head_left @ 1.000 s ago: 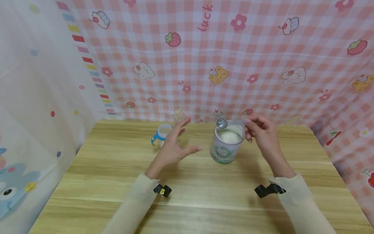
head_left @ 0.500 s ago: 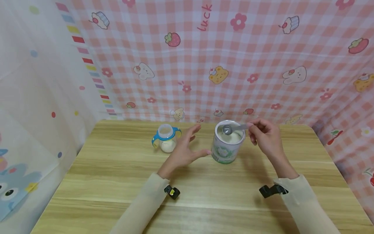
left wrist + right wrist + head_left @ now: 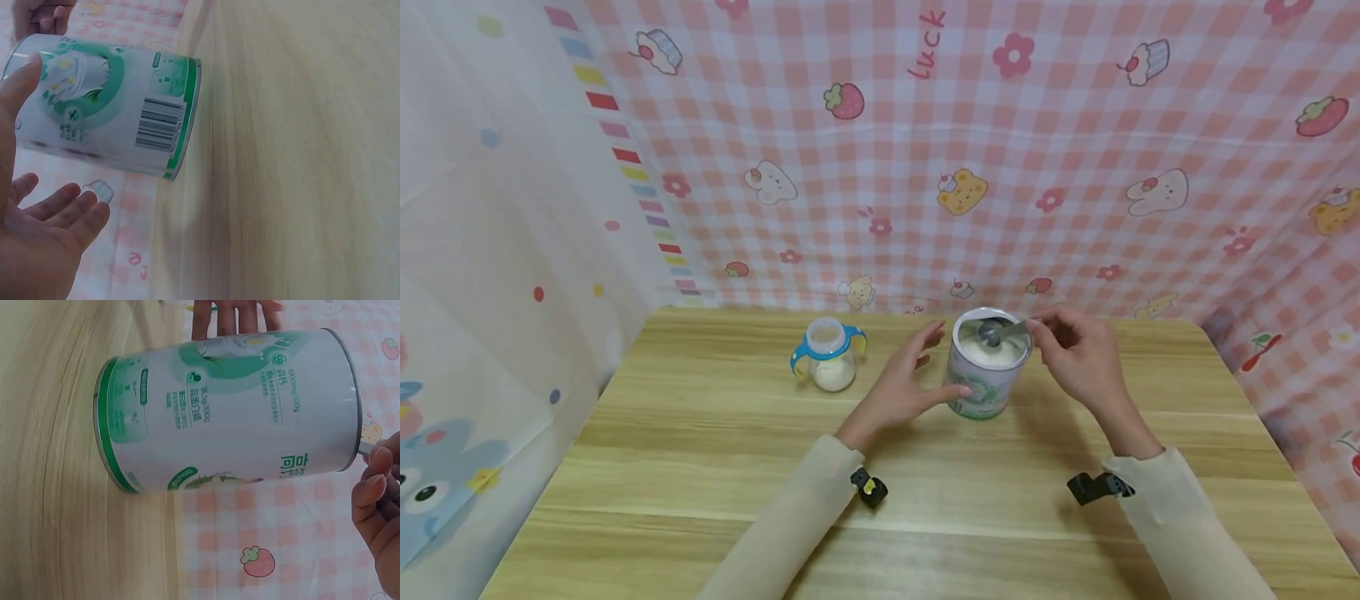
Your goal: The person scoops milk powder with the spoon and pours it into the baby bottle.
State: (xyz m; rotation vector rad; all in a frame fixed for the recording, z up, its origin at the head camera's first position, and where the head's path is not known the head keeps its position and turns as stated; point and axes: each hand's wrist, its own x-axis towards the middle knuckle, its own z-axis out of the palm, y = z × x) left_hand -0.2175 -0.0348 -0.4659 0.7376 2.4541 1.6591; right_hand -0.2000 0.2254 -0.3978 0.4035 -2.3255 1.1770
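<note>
A white-and-green milk powder can stands upright and open on the table, pale powder inside it. My right hand pinches the handle of a grey measuring scoop, whose bowl is inside the can's mouth, at or just over the powder. In the right wrist view, the thumb and fingertips meet at the handle by the rim. My left hand is at the can's left side, fingers spread, thumb in front of the can. Whether the thumb touches it, I cannot tell.
A clear baby bottle with blue-and-yellow handles stands uncapped left of my left hand, pale powder in its bottom. Behind the wooden table hangs a pink checked cloth. A white patterned cloth hangs at the left.
My left hand has moved right, away from in front of the bottle and up to the can. My right hand has lowered the scoop from above the rim into the can's mouth.
</note>
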